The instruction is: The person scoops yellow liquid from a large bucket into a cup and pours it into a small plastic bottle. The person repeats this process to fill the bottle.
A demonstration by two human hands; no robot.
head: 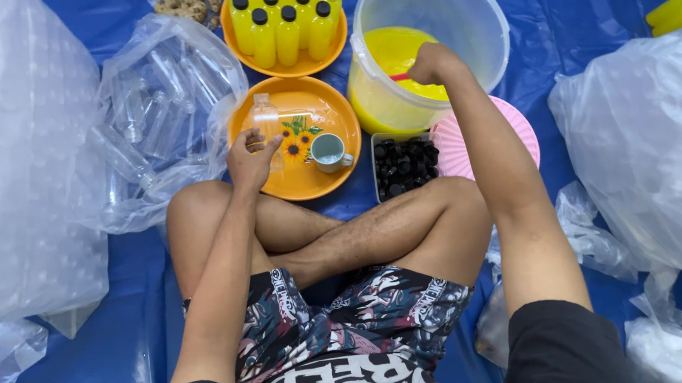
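Observation:
My left hand [250, 157] grips a small clear empty bottle [265, 115] and holds it upright over an orange tray [322, 99]. On that tray also sits a small teal mug [329, 151]. My right hand [432, 61] reaches into a translucent white bucket [457, 7] holding yellow liquid [382, 63] and is closed on a red-handled thing that dips into the liquid; most of that thing is hidden. My crossed legs lie just in front of the tray.
A second orange tray [305, 63] of filled yellow bottles with black caps stands behind. A tub of black caps [404, 165] and a pink lid [456, 148] sit by my right knee. Clear bags of empty bottles [152, 110] lie left; plastic bags [660, 138] lie right on blue tarp.

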